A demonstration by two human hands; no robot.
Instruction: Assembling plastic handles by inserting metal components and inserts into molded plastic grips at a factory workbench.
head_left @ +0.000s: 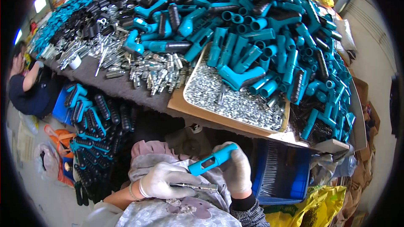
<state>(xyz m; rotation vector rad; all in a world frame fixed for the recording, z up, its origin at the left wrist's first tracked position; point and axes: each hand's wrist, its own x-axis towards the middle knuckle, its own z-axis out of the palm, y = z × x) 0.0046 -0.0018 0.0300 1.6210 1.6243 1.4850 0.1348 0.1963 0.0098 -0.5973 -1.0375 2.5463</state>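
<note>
Both my hands wear white gloves and meet over my lap. My right hand (pixel 238 171) grips a teal plastic tube (pixel 213 159) with a long slot cut in its side; the tube slants up to the right. In my left hand (pixel 167 180) lies a slim silver metal rod (pixel 197 186), pointing right, below the tube. The left fingers come close to the tube's lower end; whether they touch it I cannot tell. Ahead of my hands, a white-rimmed tray (pixel 235 120) holds many small shiny metal pieces, with teal tubes and grips leaning over it.
A large heap of teal and black handles (pixel 252 29) covers the table's right. Silver metal parts (pixel 155 71) lie at its near edge. A blue bin (pixel 294 176) with thin rods stands at lower right, finished-looking grips (pixel 94 130) pile at left. Another person (pixel 31 84) sits far left.
</note>
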